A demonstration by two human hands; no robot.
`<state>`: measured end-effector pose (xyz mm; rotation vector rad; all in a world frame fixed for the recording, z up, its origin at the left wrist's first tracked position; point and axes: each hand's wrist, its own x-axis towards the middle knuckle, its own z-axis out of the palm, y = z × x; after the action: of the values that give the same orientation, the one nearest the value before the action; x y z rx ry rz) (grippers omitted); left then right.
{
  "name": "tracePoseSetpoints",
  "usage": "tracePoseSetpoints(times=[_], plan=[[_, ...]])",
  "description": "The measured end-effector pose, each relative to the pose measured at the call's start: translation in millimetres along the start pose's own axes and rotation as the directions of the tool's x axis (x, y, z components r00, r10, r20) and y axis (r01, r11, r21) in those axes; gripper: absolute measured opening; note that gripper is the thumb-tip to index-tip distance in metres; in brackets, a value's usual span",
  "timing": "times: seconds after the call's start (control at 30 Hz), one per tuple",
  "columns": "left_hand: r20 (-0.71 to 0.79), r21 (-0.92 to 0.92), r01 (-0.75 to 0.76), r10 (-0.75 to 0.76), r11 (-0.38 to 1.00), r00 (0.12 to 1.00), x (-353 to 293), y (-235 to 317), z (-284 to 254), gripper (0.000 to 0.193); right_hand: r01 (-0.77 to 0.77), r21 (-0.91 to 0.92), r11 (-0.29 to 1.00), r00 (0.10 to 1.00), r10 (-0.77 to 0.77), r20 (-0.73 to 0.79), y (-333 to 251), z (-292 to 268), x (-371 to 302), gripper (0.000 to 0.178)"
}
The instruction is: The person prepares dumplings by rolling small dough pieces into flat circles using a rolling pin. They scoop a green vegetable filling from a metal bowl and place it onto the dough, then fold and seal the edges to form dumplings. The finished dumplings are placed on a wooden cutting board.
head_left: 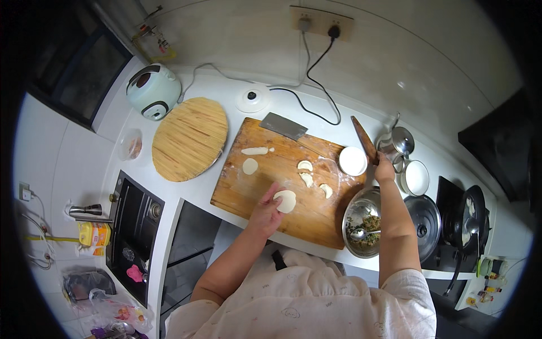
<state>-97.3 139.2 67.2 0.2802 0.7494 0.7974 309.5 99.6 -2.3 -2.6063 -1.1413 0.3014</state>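
My left hand (266, 213) holds a round dough wrapper (285, 201) by its edge above the near part of the wooden cutting board (237, 195). Out to the right, my right hand (385, 169) is closed round the near end of a wooden rolling pin (364, 138), which slants away over the counter beyond the board. Folded dumplings (305, 165) lie on the board's right half. Another flat wrapper (250, 166) and a short dough roll (255, 151) are on its left. Below my right forearm, a steel bowl (348, 217) contains chopped filling (371, 224) and a spoon (358, 233).
A cleaver (283, 126) rests across the board's far edge. White bowls (353, 161) (416, 177), a steel pot (395, 140) and a dark lid (424, 219) crowd the right, beside a frying pan (471, 217). Leftward are a round woven tray (189, 139), a rice cooker (152, 93) and the sink (127, 243).
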Motion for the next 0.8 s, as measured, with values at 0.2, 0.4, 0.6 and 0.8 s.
tracePoseSetpoints(times=[0.2,0.4,0.6,0.8], plan=[[0.003,-0.064,0.061,-0.061,0.996,0.998,3,-24,17,0.040,0.302,0.121,0.946,0.943,-0.278,-0.185,32,-57,-57,0.023],[0.008,0.099,0.117,-0.119,0.988,0.993,11,-65,41,0.037,0.158,0.116,0.981,0.987,-0.158,-0.013,78,-123,-180,0.014],[0.043,0.132,0.146,-0.152,0.981,0.987,16,-103,59,0.034,0.062,0.215,0.975,0.996,-0.046,-0.076,123,-89,-224,0.031],[0.092,0.093,0.170,-0.179,0.981,0.980,15,-125,43,0.022,-0.134,0.423,0.896,0.987,0.158,-0.022,142,-45,-212,0.023]])
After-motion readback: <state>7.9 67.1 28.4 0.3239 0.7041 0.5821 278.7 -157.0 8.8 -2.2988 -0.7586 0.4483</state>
